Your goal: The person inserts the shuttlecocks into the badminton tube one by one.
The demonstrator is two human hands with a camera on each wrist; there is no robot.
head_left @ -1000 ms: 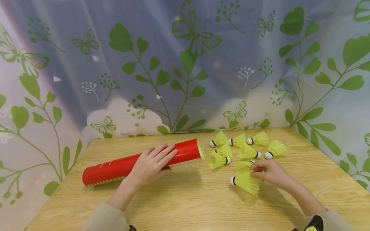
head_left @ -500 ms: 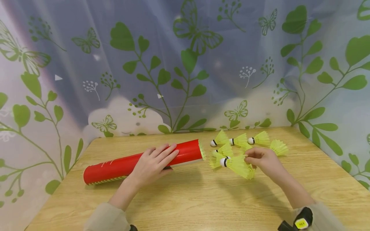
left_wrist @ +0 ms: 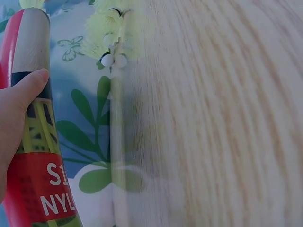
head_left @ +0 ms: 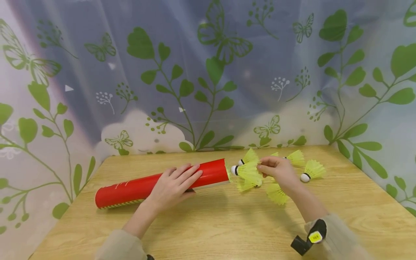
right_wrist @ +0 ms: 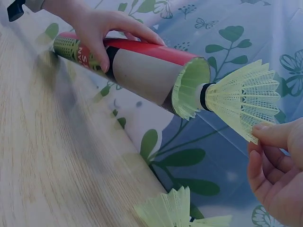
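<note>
My left hand (head_left: 173, 186) grips a red shuttlecock tube (head_left: 130, 189), fingers over its top and thumb on the near side. The tube slants with its mouth raised to the right. In the right wrist view, a yellow skirt (right_wrist: 187, 97) fills the tube's mouth. My right hand (head_left: 279, 173) pinches the skirt edge of a yellow shuttlecock (right_wrist: 244, 97) between thumb and fingers. Its white cork with a black band points at the tube's mouth, right at the rim.
Several more yellow shuttlecocks lie on the wooden table (head_left: 211, 231), including one shuttlecock (head_left: 312, 170) at the right and another shuttlecock (head_left: 277, 194) below my right hand. Some are partly hidden by that hand. A patterned curtain (head_left: 195, 90) hangs behind the table.
My right hand has lifted a shuttlecock from the front of the group and carried it left and back to the tube's mouth. My left hand keeps its grip on the tube.
</note>
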